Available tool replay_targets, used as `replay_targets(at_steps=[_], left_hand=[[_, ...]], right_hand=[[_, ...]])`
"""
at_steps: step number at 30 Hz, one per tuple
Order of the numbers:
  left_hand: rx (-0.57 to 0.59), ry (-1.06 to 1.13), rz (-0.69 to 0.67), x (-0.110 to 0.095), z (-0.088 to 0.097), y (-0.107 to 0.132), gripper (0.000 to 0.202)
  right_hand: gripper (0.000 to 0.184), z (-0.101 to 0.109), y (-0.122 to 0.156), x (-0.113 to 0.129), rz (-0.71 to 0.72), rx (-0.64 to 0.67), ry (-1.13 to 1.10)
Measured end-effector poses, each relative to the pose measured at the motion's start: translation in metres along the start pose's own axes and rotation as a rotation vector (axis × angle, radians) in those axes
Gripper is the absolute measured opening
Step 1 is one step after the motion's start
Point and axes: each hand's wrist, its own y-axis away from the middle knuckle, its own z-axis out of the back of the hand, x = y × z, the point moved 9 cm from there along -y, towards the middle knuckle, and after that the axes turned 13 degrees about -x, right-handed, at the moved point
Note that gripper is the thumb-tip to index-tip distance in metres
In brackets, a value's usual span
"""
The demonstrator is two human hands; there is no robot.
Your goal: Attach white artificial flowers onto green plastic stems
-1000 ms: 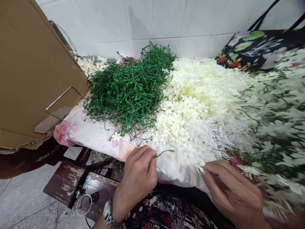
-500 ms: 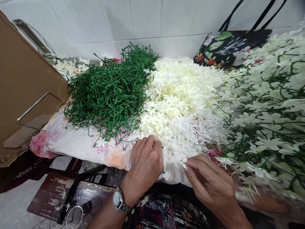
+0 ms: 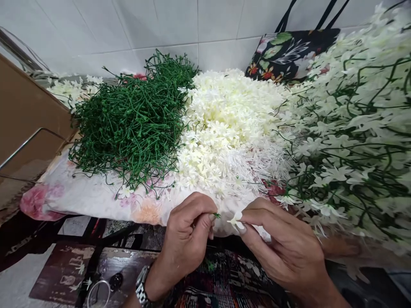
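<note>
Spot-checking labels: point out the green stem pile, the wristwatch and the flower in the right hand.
Green stem pile (image 3: pixel 131 128), head view: middle of the tangle.
Wristwatch (image 3: pixel 140 291), head view: metal band.
White flower (image 3: pixel 236 221), head view: petals.

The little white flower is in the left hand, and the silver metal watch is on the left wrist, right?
No, the head view shows the little white flower pinched in the right hand, not the left hand. You're right about the silver metal watch.

Floral cloth-covd surface (image 3: pixel 96 207): green stem pile (image 3: pixel 131 128) L; white flwr heads (image 3: pixel 221 119) mid, w/ white stringy bits (image 3: pixel 253 164) nr side; stemmed white flwrs (image 3: pixel 337 173) heaped R; 1 loose flwr (image 3: pixel 125 191) nr L, by stems.
</note>
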Motion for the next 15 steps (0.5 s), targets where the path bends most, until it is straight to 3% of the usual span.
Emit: replay_targets(at_steps=[15], left_hand=[[0.011,-0.099,-0.141,-0.012,-0.008,0.01,0.019]], right_hand=[[0.019,-0.003,-0.004,0.014,0.111,0.038,0.159]])
